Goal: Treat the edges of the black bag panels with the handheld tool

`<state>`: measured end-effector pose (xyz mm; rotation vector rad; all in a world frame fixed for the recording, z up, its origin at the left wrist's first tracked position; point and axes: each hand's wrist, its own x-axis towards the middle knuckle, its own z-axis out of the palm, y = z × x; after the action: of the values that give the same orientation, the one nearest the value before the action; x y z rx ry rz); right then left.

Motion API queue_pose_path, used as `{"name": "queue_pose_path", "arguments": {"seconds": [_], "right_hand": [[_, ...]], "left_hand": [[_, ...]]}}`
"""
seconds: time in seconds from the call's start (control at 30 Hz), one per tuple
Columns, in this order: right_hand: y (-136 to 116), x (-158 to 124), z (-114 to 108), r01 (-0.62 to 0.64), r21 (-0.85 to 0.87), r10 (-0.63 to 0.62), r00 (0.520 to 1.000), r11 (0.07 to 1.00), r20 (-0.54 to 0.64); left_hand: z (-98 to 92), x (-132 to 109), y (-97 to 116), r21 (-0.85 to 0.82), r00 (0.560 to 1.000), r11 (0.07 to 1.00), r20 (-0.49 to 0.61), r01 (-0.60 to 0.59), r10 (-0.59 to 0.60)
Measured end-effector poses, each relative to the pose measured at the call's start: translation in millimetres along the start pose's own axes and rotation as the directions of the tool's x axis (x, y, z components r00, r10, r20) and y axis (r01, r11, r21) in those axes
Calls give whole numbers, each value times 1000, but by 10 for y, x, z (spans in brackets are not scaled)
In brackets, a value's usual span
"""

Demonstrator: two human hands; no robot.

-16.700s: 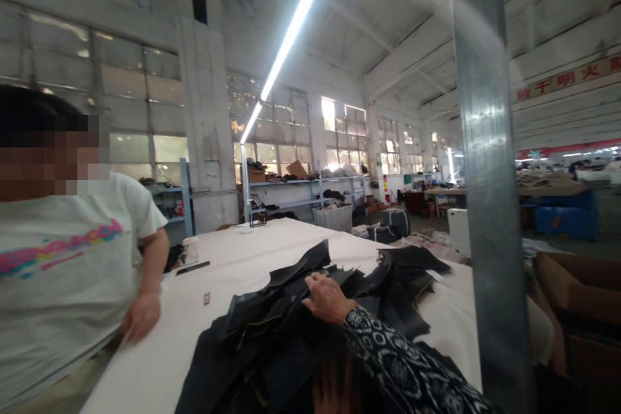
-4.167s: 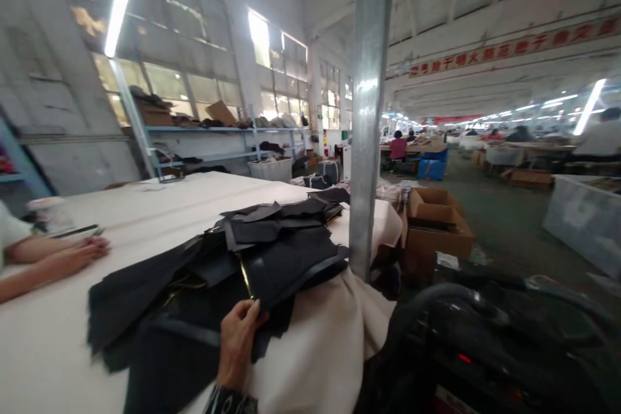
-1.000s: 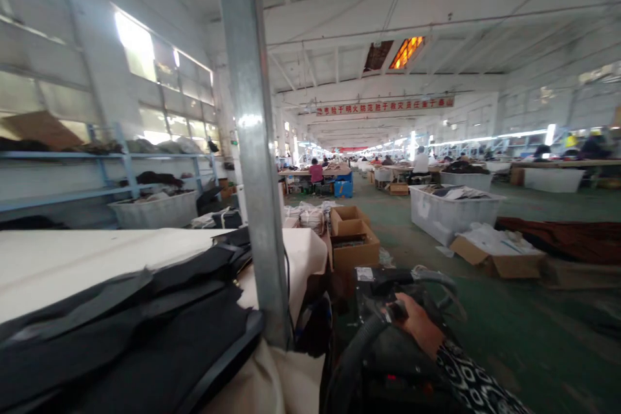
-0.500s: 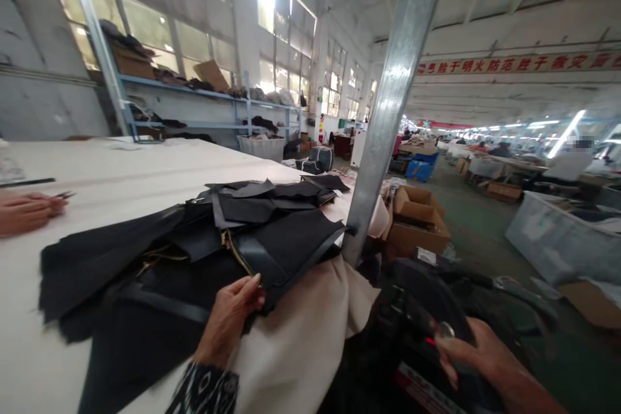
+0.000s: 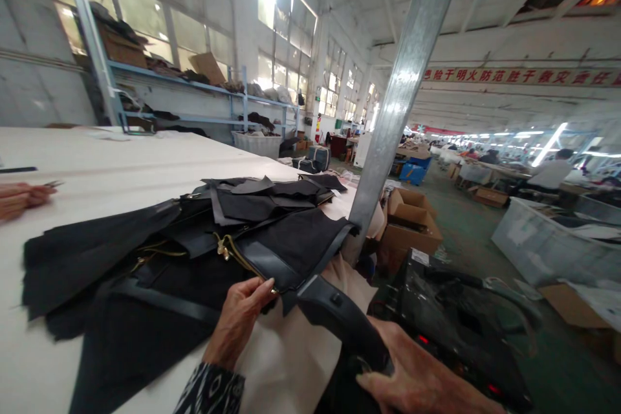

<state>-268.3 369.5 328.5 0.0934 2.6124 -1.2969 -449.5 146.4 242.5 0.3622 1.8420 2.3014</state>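
Loosely heaped black garment panels (image 5: pixel 145 291) show gold zippers (image 5: pixel 231 251).

Beside the left fingers (image 5: pixel 252 290), a gold zipper (image 5: pixel 231 252) is glinting on black fabric panels (image 5: pixel 291 239); below them a black-and-white patterned sleeve (image 5: pixel 209 389) is showing, and under the right fingers (image 5: pixel 388 383), a glossy black curved handle (image 5: pixel 339 323).

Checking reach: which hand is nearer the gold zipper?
Left hand: nearer, pinching the black panel by the gold zipper's end. Right hand: farther off, gripping a black handle.
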Motion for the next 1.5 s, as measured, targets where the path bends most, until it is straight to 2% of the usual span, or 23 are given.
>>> {"name": "queue_pose_path", "arguments": {"seconds": [0.13,0.23,0.4,0.47,0.6,0.7,0.8,0.9,1.0,1.07,1.13,1.17,1.23,1.27,1.3,1.37,1.43,1.47,1.5], "right_hand": [[-132,187,50,75,5,-75,995,997,69],[-205,336,27,147,76,-154,983,986,95],[-240,409,-179,232,143,-234,972,962,-4],[-260,347,-277,247,138,-246,969,959,-24],[-275,160,-337,207,104,-212,977,973,30],[-220,128,-246,124,88,-131,988,988,79],[-158,260,-138,107,87,-118,983,990,138],[-156,420,-119,229,96,-242,959,969,148],[-183,444,-207,299,158,-312,948,941,68],[-178,380,-285,307,184,-322,945,934,55],[-144,299,-342,302,184,-322,943,935,87],[-117,265,-355,291,184,-314,943,939,108],[-53,222,-350,262,192,-292,945,946,146],[-22,214,-336,256,201,-289,944,946,159],[6,213,-318,256,215,-295,940,942,172],[42,223,-281,264,239,-310,934,935,180],[53,236,-254,265,234,-309,934,935,178],[53,241,-246,262,227,-305,935,938,182],[54,245,-239,257,222,-300,936,941,186]], "left_hand": [[-7,13,-26,45,1000,999,3,-27,27],[-17,39,-60,36,1000,999,15,-19,18],[10,71,-97,45,999,999,-14,29,-29],[61,60,-69,-57,995,994,-25,98,-99],[164,26,-18,-304,970,930,-57,209,-237],[197,21,-27,-363,973,911,-50,194,-227],[198,7,-38,-273,986,952,-53,139,-159],[167,-87,-83,-179,990,979,-84,98,-114],[76,-300,-201,-70,983,983,-58,171,-175],[-10,-486,-260,116,966,960,15,254,-258],[-78,-666,-232,420,950,872,66,251,-305],[-95,-740,-178,598,960,776,36,201,-277],[-84,-836,-8,868,990,481,-72,121,-118],[-61,-856,89,935,991,330,-137,132,-9],[-35,-856,182,962,975,211,-198,174,100],[1,-806,321,961,918,82,-275,263,285],[-25,-699,375,959,848,-5,-247,282,469],[-65,-632,373,963,824,-46,-200,264,529],[-118,-561,359,968,819,-78,-157,238,552]]}}
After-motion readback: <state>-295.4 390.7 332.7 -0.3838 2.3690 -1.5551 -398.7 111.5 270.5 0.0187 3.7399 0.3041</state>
